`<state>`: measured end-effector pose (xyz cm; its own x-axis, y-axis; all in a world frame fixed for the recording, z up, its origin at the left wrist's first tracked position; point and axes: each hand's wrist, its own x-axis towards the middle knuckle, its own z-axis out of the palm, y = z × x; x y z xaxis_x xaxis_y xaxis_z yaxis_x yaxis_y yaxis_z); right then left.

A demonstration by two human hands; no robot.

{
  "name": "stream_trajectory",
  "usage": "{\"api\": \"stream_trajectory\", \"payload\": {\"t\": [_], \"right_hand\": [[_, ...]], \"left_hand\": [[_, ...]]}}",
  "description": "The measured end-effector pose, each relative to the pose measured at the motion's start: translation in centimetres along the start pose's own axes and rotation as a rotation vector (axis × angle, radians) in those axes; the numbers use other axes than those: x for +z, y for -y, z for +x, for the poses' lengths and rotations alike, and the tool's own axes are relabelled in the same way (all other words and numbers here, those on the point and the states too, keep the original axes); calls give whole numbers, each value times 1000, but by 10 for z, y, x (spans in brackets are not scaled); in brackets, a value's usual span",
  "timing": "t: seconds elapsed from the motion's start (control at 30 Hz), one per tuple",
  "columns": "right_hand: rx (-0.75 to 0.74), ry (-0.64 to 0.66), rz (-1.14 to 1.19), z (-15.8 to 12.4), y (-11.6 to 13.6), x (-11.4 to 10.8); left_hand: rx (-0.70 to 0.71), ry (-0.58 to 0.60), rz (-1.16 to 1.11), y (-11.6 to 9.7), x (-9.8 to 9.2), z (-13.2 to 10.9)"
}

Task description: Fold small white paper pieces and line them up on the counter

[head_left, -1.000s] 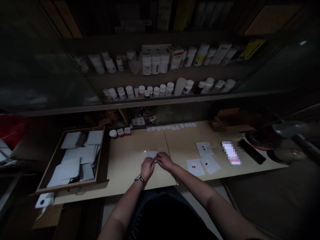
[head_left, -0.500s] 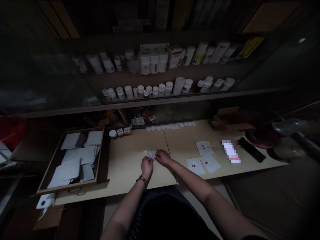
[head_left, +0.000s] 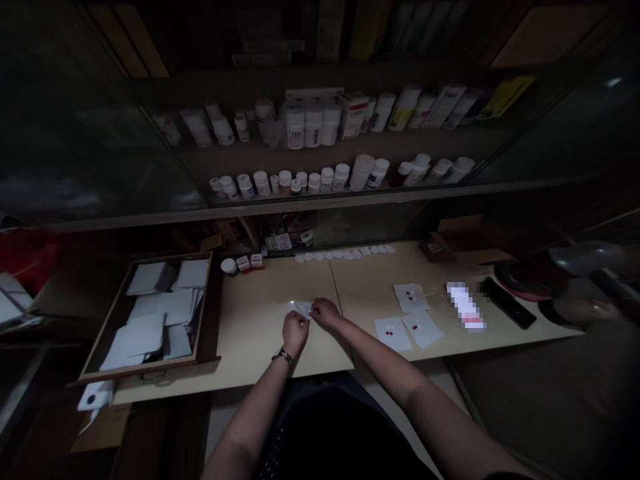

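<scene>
- While white bottles (head_left: 313, 128) stand in rows behind the tabletop (head_left: 260, 347), the head view shows a left hand (head_left: 295, 328) and a right hand (head_left: 324, 313) pinching a small white paper (head_left: 303, 308), their fingertips closed on it; its folds seem too dim to read.
- Rightward, three paper squares (head_left: 426, 333) bear pills (head_left: 389, 333).
- Leftward, an open drawer (head_left: 155, 368) holds paper stacks (head_left: 143, 335).

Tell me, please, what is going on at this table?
A person's left hand and right hand pinch a small white paper, which looks partly folded, at the tabletop. To the right, three white sheets lie open, with small pill-like pieces on them. A row of small white pieces lies at the back; an open drawer on the left holds white paper stacks.
</scene>
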<state>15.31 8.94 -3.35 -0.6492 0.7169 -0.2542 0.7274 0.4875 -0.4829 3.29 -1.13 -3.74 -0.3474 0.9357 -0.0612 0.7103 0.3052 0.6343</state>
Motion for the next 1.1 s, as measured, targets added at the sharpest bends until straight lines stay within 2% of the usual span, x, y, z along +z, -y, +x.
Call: {"api": "stream_trajectory", "payload": {"t": [0.33, 0.47, 0.6, 0.7, 0.83, 0.97, 1.1], "right_hand": [[61, -15, 27, 2, 1, 2], [48, -27, 35, 2, 0, 4], [47, -20, 53, 2, 1, 4], [52, -40, 70, 0, 1, 3], [-79, -137, 4, -11, -4, 6], [-332, -73, -128, -27, -15, 15], [-355, -72, -168, -41, -23, 20]], "left_hand": [[-110, -58, 61, -6, 2, -1], [62, -26, 125, 0, -1, -6], [296, 120, 259, 8, -2, -17], [359, 189, 335, 11, -2, -22], [370, 224, 367, 10, -4, -21], [357, 221, 346, 7, -4, -15], [317, 168, 325, 2, -3, -8]]}}
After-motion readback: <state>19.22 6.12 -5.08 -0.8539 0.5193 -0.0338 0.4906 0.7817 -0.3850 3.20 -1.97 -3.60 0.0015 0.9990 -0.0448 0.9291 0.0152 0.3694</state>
